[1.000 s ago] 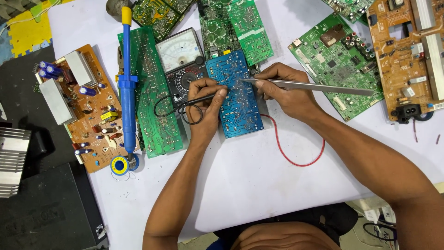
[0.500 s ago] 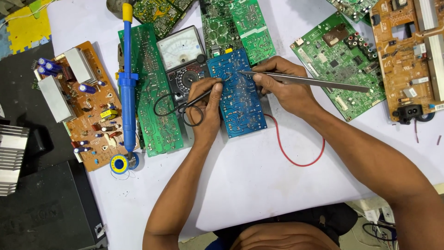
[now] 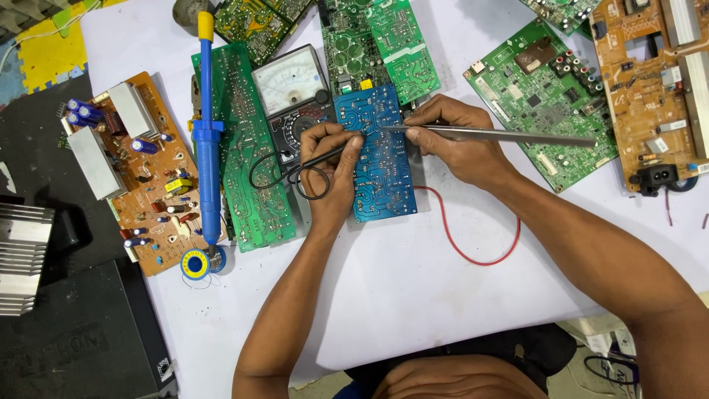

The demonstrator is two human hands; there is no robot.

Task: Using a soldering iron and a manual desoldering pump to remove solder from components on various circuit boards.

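Note:
A blue circuit board (image 3: 380,166) lies solder side up in the middle of the white table. My left hand (image 3: 332,166) rests on its left edge and pinches a thin black probe (image 3: 325,157) whose tip touches the board; a black lead (image 3: 284,176) loops off to the left. My right hand (image 3: 454,140) grips a long grey metal tool (image 3: 509,136) like a pen, its tip on the board's upper part. Behind the board sits an analog multimeter (image 3: 292,92) with a white dial.
A blue desoldering pump (image 3: 207,137) lies on a long green board (image 3: 247,159). A solder reel (image 3: 195,264) sits below it. An orange board (image 3: 144,170) is left; green boards (image 3: 543,96) and an orange one (image 3: 650,81) are right. A red wire (image 3: 461,247) curls near my right wrist.
Both hands stay on the blue board. The tips of the probe and the metal tool have shifted slightly across its upper part; nothing else moved.

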